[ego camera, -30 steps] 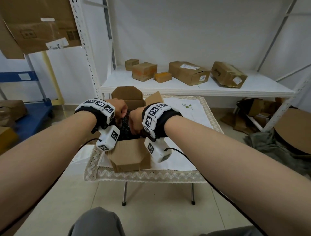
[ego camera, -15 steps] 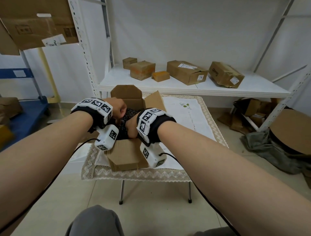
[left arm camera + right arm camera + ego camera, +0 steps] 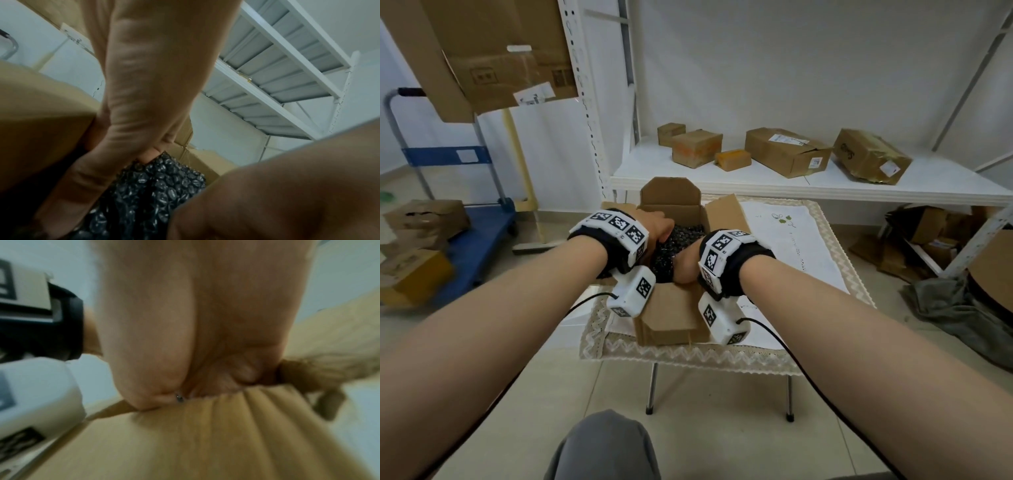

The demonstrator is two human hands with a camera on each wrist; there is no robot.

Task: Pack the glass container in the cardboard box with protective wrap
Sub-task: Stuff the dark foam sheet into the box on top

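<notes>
Since a second earlier my hands had sunk deeper into the box (image 3: 671,308), and the view had tipped so that more of the trolley (image 3: 482,219) showed at the left edge of the frame. My left hand (image 3: 657,224) reached down over the box's left side, fingers (image 3: 148,155) straight and pushed in between the wrap (image 3: 681,240) and the cardboard wall. My right hand (image 3: 686,267) was buried at the near right corner; whether its fingers were spread or curled I could not tell, for the right wrist view was only blurred palm against cardboard. The glass container lay inside the box at the middle of the frame, hidden under the dark bubble wrap. No print was legible: the labels on the parcels (image 3: 787,150) on the shelf (image 3: 722,174) were too small, and one parcel at upper right bore dark lettering I could not make out. The box's four flaps stood open. It sat near the front left of the table (image 3: 791,246), with bare cloth to its right and bare floor below.
</notes>
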